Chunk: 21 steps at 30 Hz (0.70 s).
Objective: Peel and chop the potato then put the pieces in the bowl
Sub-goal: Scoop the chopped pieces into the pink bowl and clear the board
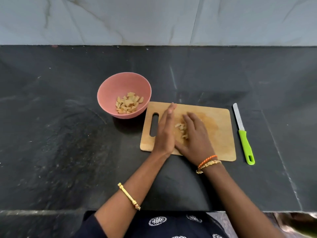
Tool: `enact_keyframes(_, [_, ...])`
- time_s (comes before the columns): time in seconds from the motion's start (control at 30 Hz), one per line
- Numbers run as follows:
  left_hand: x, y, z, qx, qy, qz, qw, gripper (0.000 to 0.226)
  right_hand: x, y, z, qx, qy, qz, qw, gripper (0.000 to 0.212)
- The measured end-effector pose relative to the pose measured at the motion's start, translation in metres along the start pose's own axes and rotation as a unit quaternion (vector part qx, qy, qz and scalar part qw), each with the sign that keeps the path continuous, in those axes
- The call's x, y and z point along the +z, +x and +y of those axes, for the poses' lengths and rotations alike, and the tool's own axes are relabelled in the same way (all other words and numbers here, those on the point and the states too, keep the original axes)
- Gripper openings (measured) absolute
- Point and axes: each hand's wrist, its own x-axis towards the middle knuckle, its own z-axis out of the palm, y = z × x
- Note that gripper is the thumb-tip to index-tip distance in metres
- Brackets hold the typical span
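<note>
A wooden cutting board [217,134] lies on the dark counter. On it sits a small heap of chopped potato pieces [182,129]. My left hand [165,131] stands on edge with straight fingers at the left of the heap. My right hand [195,134] lies over the heap from the right, its fingers touching the pieces. The heap sits between both hands and is partly hidden. A pink bowl [109,93] stands left of the board's far corner and holds several potato pieces [128,103].
A knife [242,133] with a green handle lies on the counter to the right of the board, blade pointing away. The dark counter [60,134] runs back to a light marble wall. The counter's front edge is near my body.
</note>
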Motion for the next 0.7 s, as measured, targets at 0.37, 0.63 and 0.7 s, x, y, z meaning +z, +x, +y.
enact_keyframes(0.37, [0.004,-0.014,-0.007,0.039,-0.083,0.083,0.992,0.039,0.000,0.029,0.017,-0.201,0.042,0.010,0.979,0.017])
enact_keyframes(0.63, [0.007,-0.017,-0.008,0.068,-0.047,0.115,0.990,0.042,-0.012,0.034,0.023,-0.119,-0.175,0.078,0.974,0.025])
enact_keyframes(0.7, [0.008,-0.018,-0.007,0.069,-0.044,0.123,0.989,0.040,-0.015,0.032,0.027,-0.085,-0.172,0.087,0.977,0.019])
